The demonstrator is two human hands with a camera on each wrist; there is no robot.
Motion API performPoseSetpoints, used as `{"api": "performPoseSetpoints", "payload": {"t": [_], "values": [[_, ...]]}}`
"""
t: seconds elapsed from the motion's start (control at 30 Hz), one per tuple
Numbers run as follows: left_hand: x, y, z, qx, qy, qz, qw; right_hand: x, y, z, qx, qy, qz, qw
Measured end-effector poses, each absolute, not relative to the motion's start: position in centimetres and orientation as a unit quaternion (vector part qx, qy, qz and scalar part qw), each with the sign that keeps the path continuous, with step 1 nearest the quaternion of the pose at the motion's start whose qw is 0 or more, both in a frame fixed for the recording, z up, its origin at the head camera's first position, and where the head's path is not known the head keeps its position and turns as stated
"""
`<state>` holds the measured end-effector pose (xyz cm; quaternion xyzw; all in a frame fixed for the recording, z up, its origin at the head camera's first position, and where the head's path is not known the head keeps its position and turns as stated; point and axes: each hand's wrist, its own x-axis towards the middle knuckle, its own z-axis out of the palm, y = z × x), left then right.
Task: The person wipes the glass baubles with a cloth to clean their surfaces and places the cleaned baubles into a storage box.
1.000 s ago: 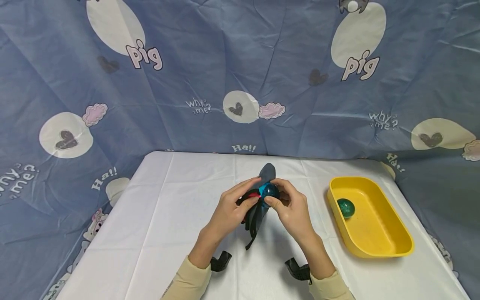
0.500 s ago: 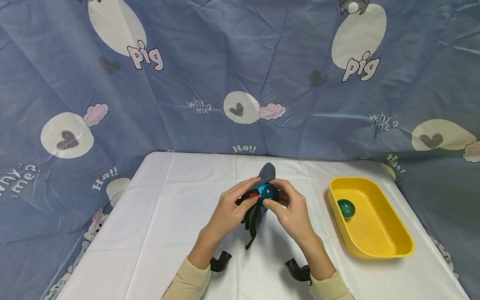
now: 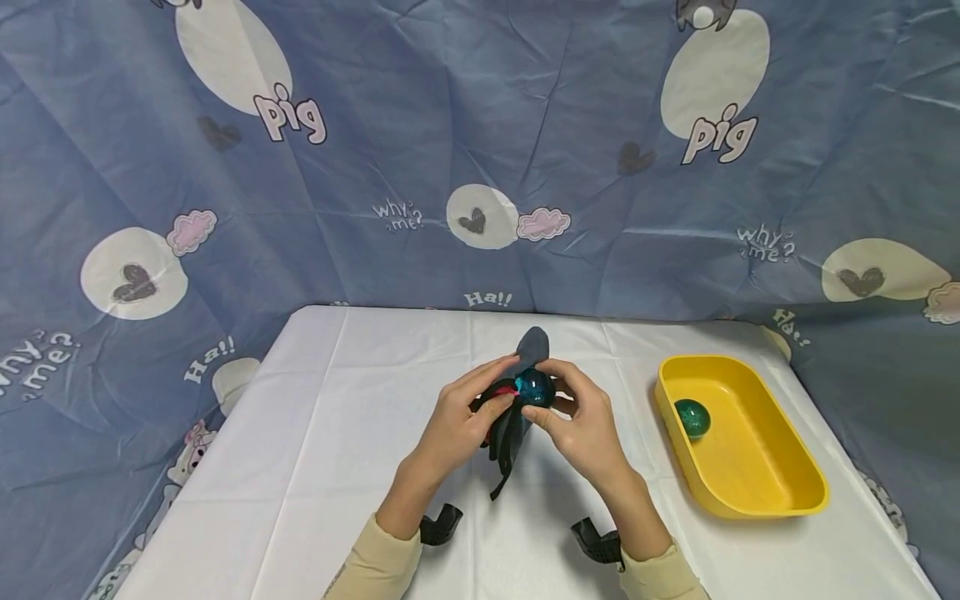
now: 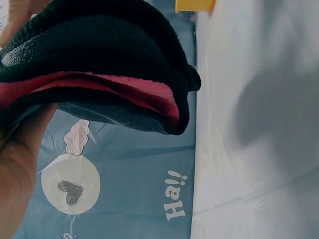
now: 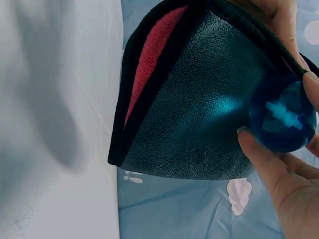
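Over the middle of the table, my right hand [image 3: 588, 425] holds a clear blue ball [image 3: 537, 388] between thumb and fingers. A pale shape shows inside the ball [image 5: 283, 115] in the right wrist view, and bluish light falls on the cloth beside it. My left hand [image 3: 456, 417] pinches a folded cloth [image 3: 534, 343], grey on one side and pinkish red on the other, with black edging. The cloth [image 4: 99, 47] hangs in folds in the left wrist view. In the right wrist view it lies just behind the ball; whether they touch there, I cannot tell.
To the right stands a yellow tray [image 3: 757, 467] with a green glittery ball [image 3: 693, 418] against its left wall. A white cloth covers the table [image 3: 360, 433]. Behind it hangs a blue printed curtain [image 3: 600, 192]. Both wrists wear black mounts.
The ball has shifted slightly left and down in my right fingers, and the right thumb sits a bit lower. My left hand and the cloth stay nearly still.
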<state>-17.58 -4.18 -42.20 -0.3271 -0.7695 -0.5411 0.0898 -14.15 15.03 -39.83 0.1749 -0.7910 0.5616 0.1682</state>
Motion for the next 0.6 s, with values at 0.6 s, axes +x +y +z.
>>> {"api": "performPoseSetpoints", "payload": {"t": [0.6], "values": [[-17.6, -4.2, -42.3, -0.324, -0.773, -0.538, 0.085, -15.1, 15.6, -41.8, 0.205, -0.796, 0.542, 0.174]]}}
